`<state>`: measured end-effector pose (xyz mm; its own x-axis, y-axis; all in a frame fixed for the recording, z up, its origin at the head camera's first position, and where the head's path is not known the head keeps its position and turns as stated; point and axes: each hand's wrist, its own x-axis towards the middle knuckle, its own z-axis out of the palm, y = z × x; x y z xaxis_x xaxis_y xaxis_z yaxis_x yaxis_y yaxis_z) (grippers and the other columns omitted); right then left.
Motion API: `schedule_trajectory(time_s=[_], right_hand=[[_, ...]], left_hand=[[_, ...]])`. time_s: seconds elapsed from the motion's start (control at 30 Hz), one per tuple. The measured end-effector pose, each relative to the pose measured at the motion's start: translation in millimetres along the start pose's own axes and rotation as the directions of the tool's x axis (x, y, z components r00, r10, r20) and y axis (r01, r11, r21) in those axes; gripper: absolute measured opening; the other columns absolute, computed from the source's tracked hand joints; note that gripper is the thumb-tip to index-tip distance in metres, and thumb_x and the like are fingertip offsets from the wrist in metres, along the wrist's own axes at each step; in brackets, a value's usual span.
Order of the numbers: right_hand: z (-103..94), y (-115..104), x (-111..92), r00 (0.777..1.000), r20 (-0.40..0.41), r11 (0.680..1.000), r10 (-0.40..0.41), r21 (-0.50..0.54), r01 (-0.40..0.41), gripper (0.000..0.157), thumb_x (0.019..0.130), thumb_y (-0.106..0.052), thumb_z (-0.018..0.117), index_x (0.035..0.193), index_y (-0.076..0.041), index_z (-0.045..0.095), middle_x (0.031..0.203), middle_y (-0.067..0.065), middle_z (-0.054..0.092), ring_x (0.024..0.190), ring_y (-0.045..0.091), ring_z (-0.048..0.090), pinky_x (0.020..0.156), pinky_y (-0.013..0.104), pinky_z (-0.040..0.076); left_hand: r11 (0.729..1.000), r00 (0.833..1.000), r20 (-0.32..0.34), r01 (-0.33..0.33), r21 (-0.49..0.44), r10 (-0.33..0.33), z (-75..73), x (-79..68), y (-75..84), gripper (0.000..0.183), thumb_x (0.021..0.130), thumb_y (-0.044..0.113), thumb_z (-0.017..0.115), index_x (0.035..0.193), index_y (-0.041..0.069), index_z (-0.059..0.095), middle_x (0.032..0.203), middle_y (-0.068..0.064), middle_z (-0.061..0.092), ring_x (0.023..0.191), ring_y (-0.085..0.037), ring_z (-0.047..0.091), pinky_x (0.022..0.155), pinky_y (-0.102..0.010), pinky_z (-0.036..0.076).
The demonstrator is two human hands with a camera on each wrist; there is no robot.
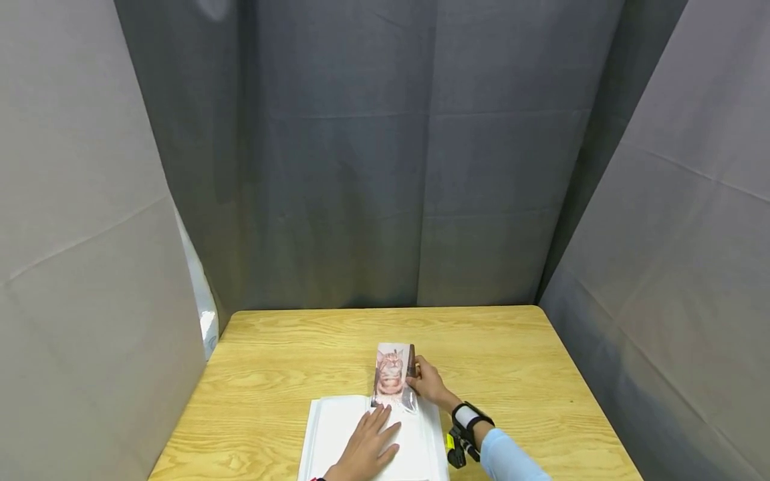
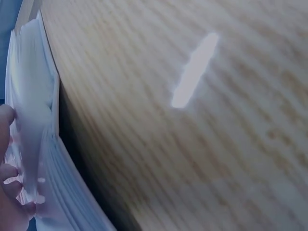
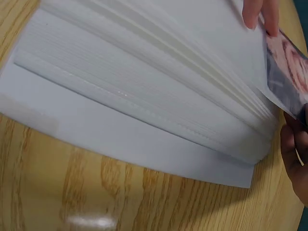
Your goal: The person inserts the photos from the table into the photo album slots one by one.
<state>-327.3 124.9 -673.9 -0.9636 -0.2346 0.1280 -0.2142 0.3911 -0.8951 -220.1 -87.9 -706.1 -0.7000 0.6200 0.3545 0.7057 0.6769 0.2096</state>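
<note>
A thick white album with plastic-looking pages (image 1: 415,446) lies open on the table. My left hand (image 1: 363,444) rests on its page with the fingers spread and straight. At the page's far edge is a cat picture (image 1: 390,375), a small card with a shiny, clear lower corner. My right hand (image 1: 430,384) pinches the card's right edge. In the right wrist view the card (image 3: 288,62) lies over the album's page stack (image 3: 144,91), with left-hand fingertips (image 3: 250,19) close beside it. The right hand (image 3: 294,154) is partly cut off there.
The wood-grain table (image 1: 511,374) extends around the album on both sides and beyond it. A dark grey curtain (image 1: 349,167) hangs behind the table, with light grey fabric panels (image 1: 90,267) at left and right.
</note>
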Motion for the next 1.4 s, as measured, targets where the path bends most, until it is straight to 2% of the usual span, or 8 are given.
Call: schedule_trajectory(time_s=[0.33,0.5,0.67,0.83,1.03,1.2,1.3,1.4], right_hand=[[-0.6,-4.7,-2.3,0.996,0.069,0.999,-0.050,-0.012,0.051,0.032,0.089,0.010,0.064,0.117,0.013,0.048,0.080,0.013,0.061,0.064,0.011,0.053,0.054,0.024,0.045],[-0.4,-3.3,-1.5,0.998,0.058,0.999,-0.021,0.035,0.019,0.033,0.093,0.008,0.060,0.121,0.013,0.045,0.080,0.014,0.061,0.063,0.012,0.053,0.052,0.023,0.044],[0.7,-2.8,-1.7,0.997,0.079,1.000,-0.017,0.011,0.016,0.032,0.093,0.010,0.058,0.122,0.014,0.046,0.078,0.012,0.060,0.061,0.012,0.051,0.051,0.023,0.042],[1.8,-2.6,-0.4,0.997,0.070,0.999,-0.030,0.023,0.029,0.046,0.093,0.010,0.060,0.132,0.011,0.037,0.076,0.013,0.063,0.057,0.010,0.051,0.049,0.022,0.041],[-1.8,-5.5,-0.8,0.991,0.133,0.999,-0.031,0.013,0.029,0.075,0.091,0.014,0.059,0.152,-0.001,0.018,0.073,0.014,0.062,0.051,0.007,0.046,0.048,0.021,0.036],[-5.0,-6.3,-0.9,0.984,0.173,0.999,-0.042,0.008,0.041,0.069,0.091,0.012,0.059,0.151,0.000,0.027,0.076,0.012,0.054,0.058,0.009,0.044,0.051,0.021,0.037],[-4.5,-4.4,-0.5,0.981,0.182,0.998,-0.061,0.012,0.060,0.061,0.091,0.011,0.061,0.145,0.004,0.035,0.082,0.014,0.053,0.064,0.011,0.045,0.053,0.022,0.038],[-2.3,-1.6,0.2,0.979,0.178,0.995,-0.096,0.021,0.094,0.061,0.089,0.012,0.063,0.143,0.004,0.036,0.083,0.017,0.054,0.066,0.014,0.046,0.054,0.021,0.038]], left_hand=[[0.998,0.999,0.024,0.027,0.057,-0.029,-0.2,-1.3,3.3,0.038,0.100,0.035,0.055,0.130,0.012,0.064,0.144,-0.021,0.049,0.132,-0.039,0.045,0.101,-0.058,0.042],[0.998,1.000,0.004,0.030,0.060,-0.030,-1.5,-1.8,5.1,0.038,0.099,0.034,0.057,0.129,0.012,0.065,0.143,-0.021,0.050,0.131,-0.039,0.047,0.100,-0.058,0.042],[0.997,1.000,-0.020,0.020,0.068,-0.018,-1.5,-3.0,6.6,0.038,0.098,0.033,0.059,0.128,0.011,0.065,0.141,-0.021,0.052,0.130,-0.039,0.048,0.100,-0.056,0.043],[0.997,0.999,-0.050,0.019,0.077,-0.015,-0.4,-3.4,6.9,0.037,0.097,0.032,0.061,0.127,0.011,0.066,0.140,-0.021,0.053,0.129,-0.039,0.049,0.099,-0.055,0.044],[0.996,0.998,-0.068,0.018,0.084,-0.013,1.0,-4.1,8.1,0.034,0.097,0.031,0.061,0.125,0.012,0.067,0.138,-0.020,0.055,0.128,-0.038,0.050,0.097,-0.056,0.045],[0.995,0.997,-0.082,0.013,0.096,-0.005,2.5,-5.6,8.6,0.032,0.097,0.030,0.061,0.123,0.012,0.068,0.136,-0.020,0.057,0.126,-0.038,0.052,0.097,-0.055,0.046],[0.996,0.996,-0.090,0.010,0.094,-0.001,4.4,-6.4,7.7,0.032,0.098,0.031,0.061,0.123,0.012,0.068,0.136,-0.020,0.057,0.126,-0.037,0.052,0.098,-0.053,0.046],[0.995,0.994,-0.111,-0.001,0.097,0.012,6.6,-7.0,6.2,0.032,0.097,0.030,0.061,0.122,0.012,0.069,0.135,-0.020,0.058,0.125,-0.037,0.053,0.097,-0.053,0.046]])
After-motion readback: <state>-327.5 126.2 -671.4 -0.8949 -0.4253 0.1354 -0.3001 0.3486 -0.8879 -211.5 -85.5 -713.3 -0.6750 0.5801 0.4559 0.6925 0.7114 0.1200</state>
